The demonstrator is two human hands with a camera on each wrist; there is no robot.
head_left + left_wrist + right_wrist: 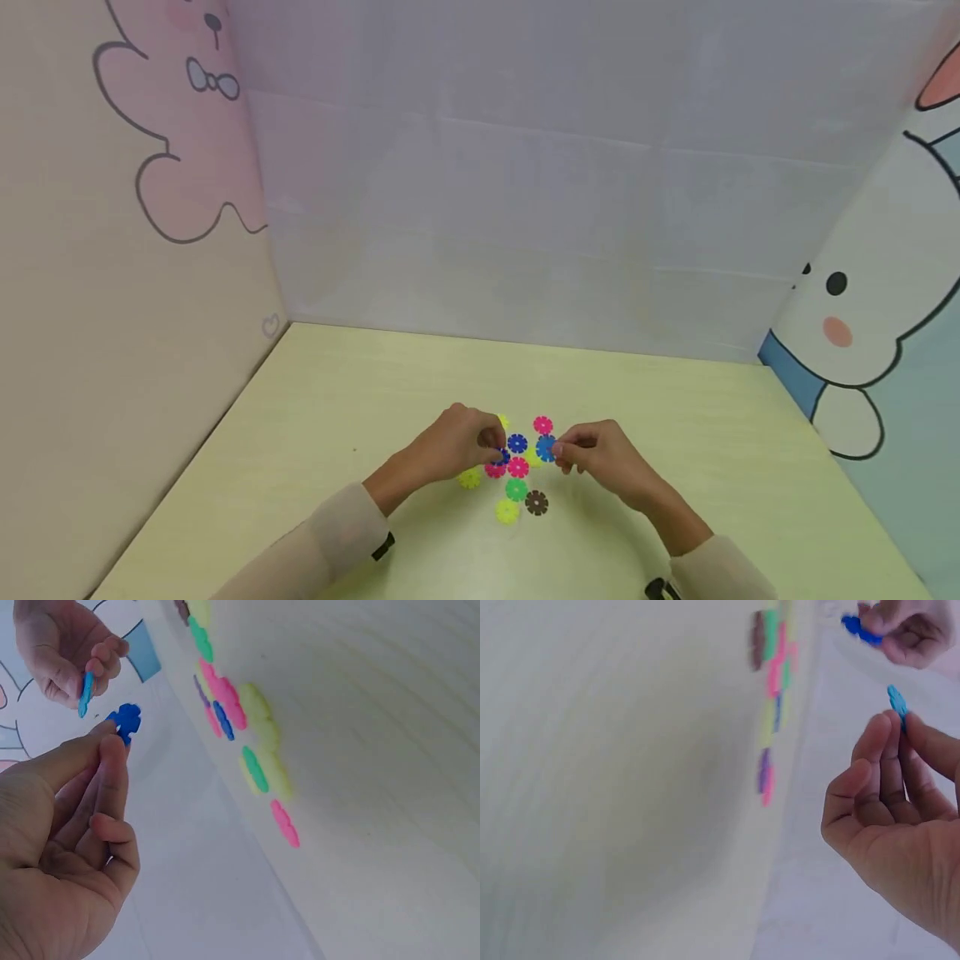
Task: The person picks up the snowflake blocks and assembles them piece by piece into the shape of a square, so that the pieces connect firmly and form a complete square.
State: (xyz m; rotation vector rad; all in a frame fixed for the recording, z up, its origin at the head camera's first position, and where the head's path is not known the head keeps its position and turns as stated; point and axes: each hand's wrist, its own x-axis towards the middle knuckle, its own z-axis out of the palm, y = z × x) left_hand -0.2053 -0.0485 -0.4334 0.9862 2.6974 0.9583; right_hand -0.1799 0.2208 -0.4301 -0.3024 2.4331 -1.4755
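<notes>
My left hand (pixel 459 442) pinches a dark blue notched plastic disc (pixel 129 720) between thumb and forefinger. Opposite it, my right hand (pixel 603 458) holds a light blue disc (pixel 545 448) of the same kind by its edge. Both pieces are held up above the table, a short gap apart. Below and between the hands lie several loose discs, among them a pink one (pixel 518 467), a green one (pixel 516 489), a brown one (pixel 536 502), a yellow one (pixel 507 511) and another dark blue one (pixel 517 443). In the head view, my left fingers partly cover some of them.
The discs lie on a pale wooden table (pixel 360 375). A plain whitish sheet (pixel 480 208) stands along its back edge. Panels with cartoon animals rise on the left (pixel 187 283) and right (pixel 885 333) sides.
</notes>
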